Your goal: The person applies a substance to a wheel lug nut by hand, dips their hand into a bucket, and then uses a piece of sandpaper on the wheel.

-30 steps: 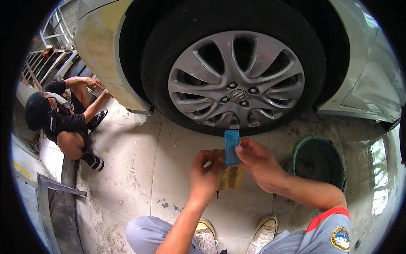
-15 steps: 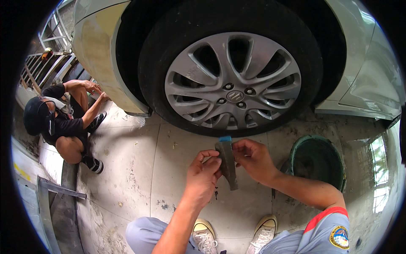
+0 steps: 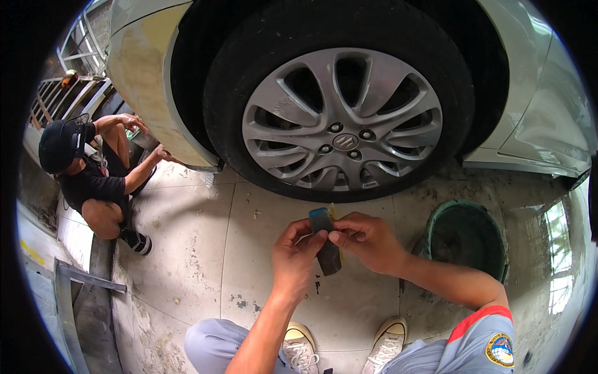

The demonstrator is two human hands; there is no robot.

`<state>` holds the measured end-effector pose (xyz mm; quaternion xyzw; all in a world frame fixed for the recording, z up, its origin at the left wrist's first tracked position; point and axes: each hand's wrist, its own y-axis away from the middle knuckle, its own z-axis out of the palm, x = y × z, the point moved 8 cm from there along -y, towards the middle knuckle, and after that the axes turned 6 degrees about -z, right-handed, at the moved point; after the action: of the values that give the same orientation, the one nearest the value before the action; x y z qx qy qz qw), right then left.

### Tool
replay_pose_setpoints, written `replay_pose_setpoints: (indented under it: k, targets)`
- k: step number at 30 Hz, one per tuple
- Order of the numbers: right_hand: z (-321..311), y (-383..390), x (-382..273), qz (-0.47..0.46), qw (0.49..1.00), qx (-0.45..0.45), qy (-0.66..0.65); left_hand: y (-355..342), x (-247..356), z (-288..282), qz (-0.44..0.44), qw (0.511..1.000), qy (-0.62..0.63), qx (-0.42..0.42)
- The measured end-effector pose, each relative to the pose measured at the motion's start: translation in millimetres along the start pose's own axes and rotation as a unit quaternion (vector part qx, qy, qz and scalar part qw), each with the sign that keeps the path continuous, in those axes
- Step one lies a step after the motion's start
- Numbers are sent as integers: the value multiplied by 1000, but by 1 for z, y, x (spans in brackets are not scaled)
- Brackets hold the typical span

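Observation:
Between my hands, in front of the wheel, is a sanding block (image 3: 328, 260) with dark grey sandpaper around it, blue at its far end and yellowish along one edge. My left hand (image 3: 293, 260) is closed on its left side, thumb on the top face. My right hand (image 3: 370, 244) pinches the right edge, thumb and fingers close together. Fingers under the block are hidden. Just beyond it stands the car's black tyre (image 3: 243, 134) with a grey alloy wheel (image 3: 344, 142).
A dark green bucket (image 3: 430, 232) stands right of my right forearm. At the left a co-worker (image 3: 93, 181) in a black cap squats by the bumper (image 3: 146, 68), one hand against it. A metal frame (image 3: 68, 311) is at lower left. My shoes (image 3: 389, 340) are below.
The block has turned in my hands and come slightly left, its yellowish edge now showing. My right hand has shifted left and lower along it. The co-worker's head and hands have moved toward the bumper.

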<state>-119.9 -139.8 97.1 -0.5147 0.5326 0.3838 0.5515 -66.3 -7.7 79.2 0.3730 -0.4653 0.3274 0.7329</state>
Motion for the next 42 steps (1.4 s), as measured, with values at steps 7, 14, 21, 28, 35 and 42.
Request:
replay_pose_setpoints:
  k: [7, 14, 21, 28, 35, 42]
  targets:
    - [-28, -7, 9, -54, 990, 98, 91, 3, 2, 11, -9, 999, 13, -39]
    - [4, 3, 46, 217, 943, -25, -250, 2, 2, 13, 2, 999, -20, -50]
    - [-14, 6, 45, 142, 982, 30, -122, -3, -9, 6, 8, 995, -92, -22]
    - [-14, 2, 13, 6, 999, 25, 33, -3, -4, 2, 33, 989, -144, -7]
    - [4, 7, -16, -11, 966, 63, -250, 0, 1, -9, 69, 988, -123, 68]
    - [-14, 8, 0, 9, 999, 16, 26, 0, -3, -8, -53, 995, 67, 46]
